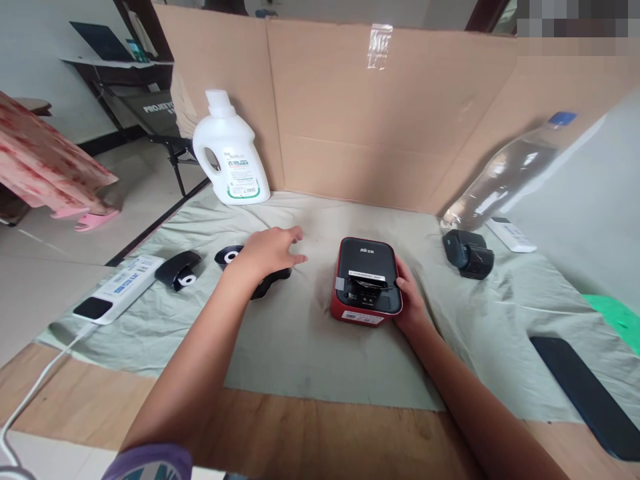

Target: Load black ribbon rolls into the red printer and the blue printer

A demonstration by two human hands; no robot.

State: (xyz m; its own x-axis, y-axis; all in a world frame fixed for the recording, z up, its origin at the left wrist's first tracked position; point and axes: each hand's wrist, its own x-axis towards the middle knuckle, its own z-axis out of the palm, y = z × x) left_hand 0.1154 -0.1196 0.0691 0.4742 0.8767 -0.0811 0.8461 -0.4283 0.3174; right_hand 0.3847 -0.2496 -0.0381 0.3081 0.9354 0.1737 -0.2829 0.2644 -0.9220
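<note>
Head: open, empty left hand (274, 250) partly hides black thing (273, 281); at three o'clock, right hand (412, 305) touches red box (369, 261), grip too hidden to tell.

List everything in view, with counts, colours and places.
Boxy device: 1, red and black, centre
Jug: 1, white, back left
Clear bottle: 1, blue-capped, back right
Cardboard: 1, brown, behind
Cloth: 1, pale green, over tabletop
Tabletop: 1, brown, near edge
Corded block: 1, white, left
Black pieces: at least 2, left, partly hidden by a hand
Dark gadget: count unclear, black, right
Slab: 1, white, right
Phone-like object: 1, dark, front right
Green item: 1, right edge
Chair: 1, dark, far left
Laptop: 1, dark, far left
Another person's garment: 1, pink, left
Left sleeve: 1, purple, bottom left
Left hand: 1, bare, left of device
Right hand: 1, bare, at device's right side
</note>
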